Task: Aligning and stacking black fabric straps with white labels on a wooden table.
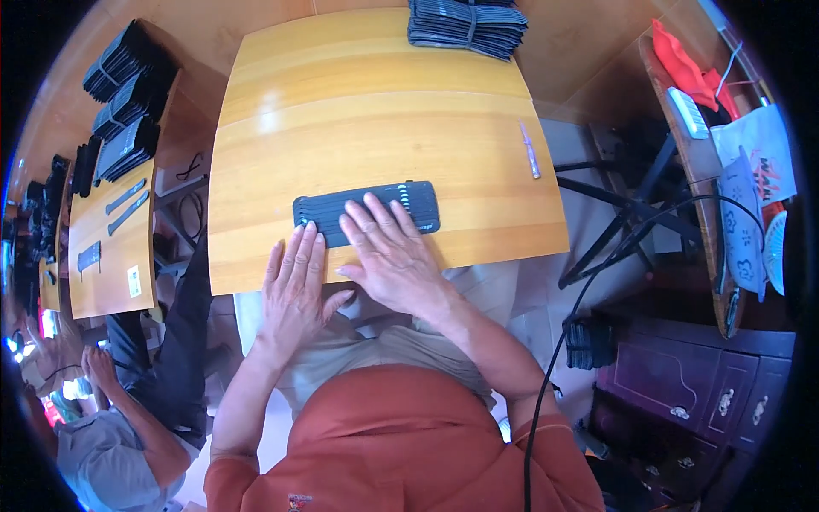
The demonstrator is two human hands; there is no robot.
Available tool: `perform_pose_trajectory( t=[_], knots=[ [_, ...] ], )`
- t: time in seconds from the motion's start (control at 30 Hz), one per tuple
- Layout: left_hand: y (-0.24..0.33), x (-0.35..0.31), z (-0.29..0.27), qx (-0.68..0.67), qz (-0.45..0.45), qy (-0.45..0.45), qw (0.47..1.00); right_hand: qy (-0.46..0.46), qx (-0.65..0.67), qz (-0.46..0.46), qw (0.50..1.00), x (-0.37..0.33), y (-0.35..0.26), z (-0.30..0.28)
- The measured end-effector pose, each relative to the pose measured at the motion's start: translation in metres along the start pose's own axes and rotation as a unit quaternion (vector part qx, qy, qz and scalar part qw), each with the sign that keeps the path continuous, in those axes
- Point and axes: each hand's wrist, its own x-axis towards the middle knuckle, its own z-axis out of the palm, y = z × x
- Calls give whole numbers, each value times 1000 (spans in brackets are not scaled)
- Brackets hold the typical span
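A flat, dark ribbed fabric piece [341, 205] lies crosswise near the front edge of the wooden table. It is rectangular with rounded corners, and a row of light loops or stitches shows toward each end. My left hand [297, 277] rests with its fingertips on the piece's lower left corner, fingers stretched out. Across its middle and right part lies my right hand [388, 252], palm down with the fingers spread, hiding some of the fabric. Neither hand grips it.
A strapped bundle of dark fabric pieces [467, 30] sits at the table's far edge. A slim purple tool [531, 152] lies at the right. More bundles [128, 145] stand on a left-hand table, near a seated co-worker [119, 452]. A black cable [570, 320] hangs at my right.
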Motion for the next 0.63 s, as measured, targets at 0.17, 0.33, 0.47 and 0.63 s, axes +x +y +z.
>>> perform_pose_trajectory(
  t=[0.17, 0.33, 0.47, 0.63],
  knots=[
    [-13, -10, -5, -12, -6, 5, 1000, 6, -58, 62, 996, -29, 52, -37],
    [-13, -5, -5, -126, -104, 109, 980, 31, -13, 66, 997, -24, 62, -42],
    [-11, 29, -22, -298, -222, 75, 926, 55, -15, 79, 995, -14, 60, -47],
    [-30, 49, -23, -329, -335, -37, 882, -115, 0, 176, 978, 20, 39, -79]
  ],
)
